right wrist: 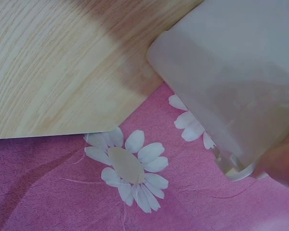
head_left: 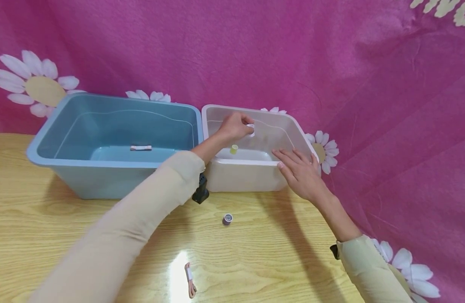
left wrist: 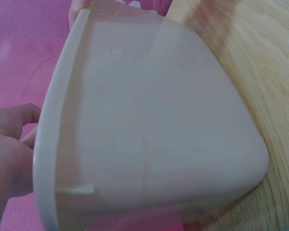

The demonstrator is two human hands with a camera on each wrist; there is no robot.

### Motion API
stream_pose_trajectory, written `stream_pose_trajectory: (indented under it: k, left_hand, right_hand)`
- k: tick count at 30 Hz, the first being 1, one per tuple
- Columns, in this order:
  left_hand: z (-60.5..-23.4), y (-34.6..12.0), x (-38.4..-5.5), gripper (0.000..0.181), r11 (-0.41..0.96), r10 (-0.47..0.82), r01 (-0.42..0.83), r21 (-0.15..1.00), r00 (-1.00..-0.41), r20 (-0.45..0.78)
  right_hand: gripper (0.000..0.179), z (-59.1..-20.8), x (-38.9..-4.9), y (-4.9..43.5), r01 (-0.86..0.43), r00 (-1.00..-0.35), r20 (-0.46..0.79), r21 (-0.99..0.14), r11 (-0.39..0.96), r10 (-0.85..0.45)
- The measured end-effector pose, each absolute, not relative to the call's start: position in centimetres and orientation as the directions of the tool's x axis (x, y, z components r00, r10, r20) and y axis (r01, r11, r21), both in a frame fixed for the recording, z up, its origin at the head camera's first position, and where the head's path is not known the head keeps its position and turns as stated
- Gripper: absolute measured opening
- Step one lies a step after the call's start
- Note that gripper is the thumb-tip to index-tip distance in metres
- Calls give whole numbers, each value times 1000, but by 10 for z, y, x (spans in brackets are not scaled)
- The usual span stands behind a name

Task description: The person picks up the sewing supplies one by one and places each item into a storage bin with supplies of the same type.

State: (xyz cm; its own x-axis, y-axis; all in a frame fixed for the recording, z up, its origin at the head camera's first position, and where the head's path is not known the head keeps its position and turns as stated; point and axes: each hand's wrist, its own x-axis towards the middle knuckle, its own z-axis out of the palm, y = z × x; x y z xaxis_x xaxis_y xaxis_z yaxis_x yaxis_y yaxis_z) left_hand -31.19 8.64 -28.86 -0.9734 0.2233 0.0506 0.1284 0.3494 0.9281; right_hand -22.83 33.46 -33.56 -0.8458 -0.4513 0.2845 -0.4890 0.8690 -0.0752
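Above the inside of the white tub, my left hand pinches a small white spool between thumb and fingertips. A small yellow spool is inside the same tub, below that hand. My right hand rests on the tub's near right rim with its fingers extended over the inside. In the left wrist view, the tub wall hides what the left hand holds. The right wrist view shows only part of the right hand at the rim.
A blue tub stands left of the white one, with a small banded bundle inside. On the wooden table are a small dark spool and a pink folded cord. A black object stands by the tubs.
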Motion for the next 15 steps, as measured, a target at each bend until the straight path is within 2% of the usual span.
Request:
stream_pose_trajectory:
  k: [15]
  left_hand:
    - [-300, 86, -323, 21, 398, 223, 124, 909, -974, 36]
  right_hand:
    - [44, -336, -228, 336, -483, -851, 277, -81, 872, -446]
